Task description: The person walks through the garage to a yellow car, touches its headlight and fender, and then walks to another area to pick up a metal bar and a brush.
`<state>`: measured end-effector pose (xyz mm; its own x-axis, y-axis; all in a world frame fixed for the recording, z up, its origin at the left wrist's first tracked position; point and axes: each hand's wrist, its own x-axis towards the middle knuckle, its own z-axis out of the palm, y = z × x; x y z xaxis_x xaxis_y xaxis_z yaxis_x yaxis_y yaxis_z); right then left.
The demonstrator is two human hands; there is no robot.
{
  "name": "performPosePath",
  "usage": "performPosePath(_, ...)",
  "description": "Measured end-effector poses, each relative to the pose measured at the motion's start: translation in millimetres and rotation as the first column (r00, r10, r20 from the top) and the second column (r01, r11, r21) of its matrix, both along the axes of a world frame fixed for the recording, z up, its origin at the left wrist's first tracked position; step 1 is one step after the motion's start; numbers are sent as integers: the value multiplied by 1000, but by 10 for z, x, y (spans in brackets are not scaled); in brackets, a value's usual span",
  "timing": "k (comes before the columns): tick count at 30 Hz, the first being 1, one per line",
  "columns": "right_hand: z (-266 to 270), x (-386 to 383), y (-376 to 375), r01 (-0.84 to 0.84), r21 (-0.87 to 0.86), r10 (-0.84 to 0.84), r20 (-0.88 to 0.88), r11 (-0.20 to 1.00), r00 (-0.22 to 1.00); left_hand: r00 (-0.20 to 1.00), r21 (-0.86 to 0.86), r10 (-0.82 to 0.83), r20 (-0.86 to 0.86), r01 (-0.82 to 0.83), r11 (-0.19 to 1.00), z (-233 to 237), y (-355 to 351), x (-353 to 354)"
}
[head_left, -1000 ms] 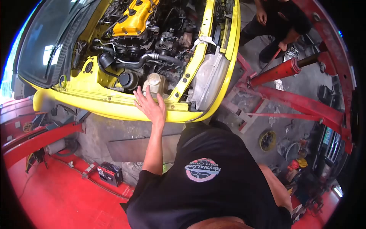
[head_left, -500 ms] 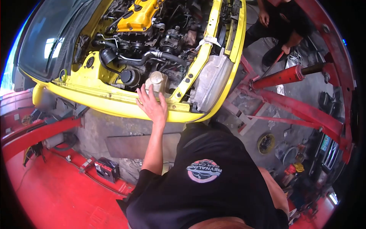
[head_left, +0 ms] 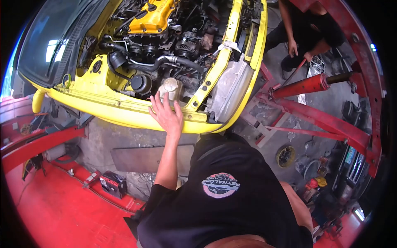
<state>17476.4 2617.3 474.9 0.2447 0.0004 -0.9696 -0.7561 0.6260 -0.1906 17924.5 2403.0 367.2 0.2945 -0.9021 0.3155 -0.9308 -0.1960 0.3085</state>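
Note:
My left hand (head_left: pixel 166 114) lies flat, fingers spread, on the top edge of the yellow car's front panel (head_left: pixel 124 111). Its fingertips reach toward a whitish reservoir with a round cap (head_left: pixel 170 87) just inside the open engine bay. The hand holds nothing. Deeper in the bay are a yellow engine cover (head_left: pixel 151 18) and a black hose (head_left: pixel 165 63). Only my bare right upper arm (head_left: pixel 298 203) shows at the lower right; my right hand is out of view.
Another person in black (head_left: pixel 308 29) crouches at the top right with a hand on a red-handled tool (head_left: pixel 295 71). A red hydraulic ram (head_left: pixel 304 86) and red frame beams (head_left: pixel 331 120) stand to the right. A small black box (head_left: pixel 111 183) lies on the red platform (head_left: pixel 62 206).
My left hand has stayed on the panel edge, shifting slightly. The other person's hands have moved down toward the red-handled tool.

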Motion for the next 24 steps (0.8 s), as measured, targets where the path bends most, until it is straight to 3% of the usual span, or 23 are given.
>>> performPosePath(24, 15, 43, 83, 53, -25, -53, 26, 998, 998, 999, 25, -28, 29, 28, 999, -9, -4, -22)
